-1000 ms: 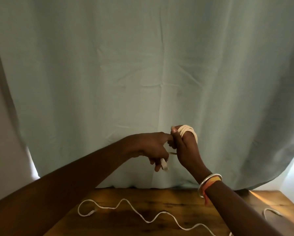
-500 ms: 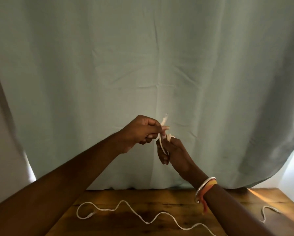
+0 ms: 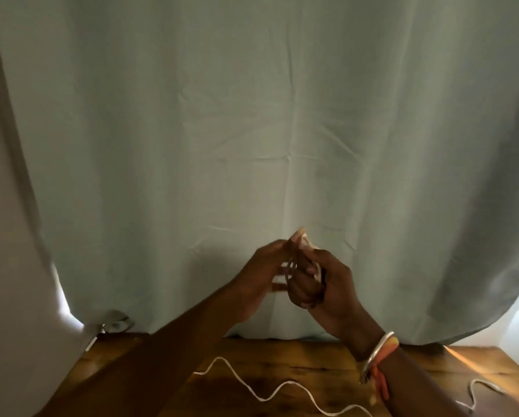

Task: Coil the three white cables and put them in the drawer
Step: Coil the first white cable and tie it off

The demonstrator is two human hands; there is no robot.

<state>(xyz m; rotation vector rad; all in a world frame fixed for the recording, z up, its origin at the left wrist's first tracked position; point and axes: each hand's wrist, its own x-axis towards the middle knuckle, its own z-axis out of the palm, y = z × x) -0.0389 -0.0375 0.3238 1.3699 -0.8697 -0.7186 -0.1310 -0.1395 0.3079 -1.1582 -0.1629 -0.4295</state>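
Cable coil [image 3: 310, 247] gripped in right hand [image 3: 327, 284]; left hand [image 3: 262, 273] alongside, blurred, grip unclear, maybe pinching it. Risk: loops springing apart from slack hold.

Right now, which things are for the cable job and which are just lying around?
For the job: coiled cable in the right hand; left hand; wavy cable and third cable on the table.
Just there: curtain; bangle.
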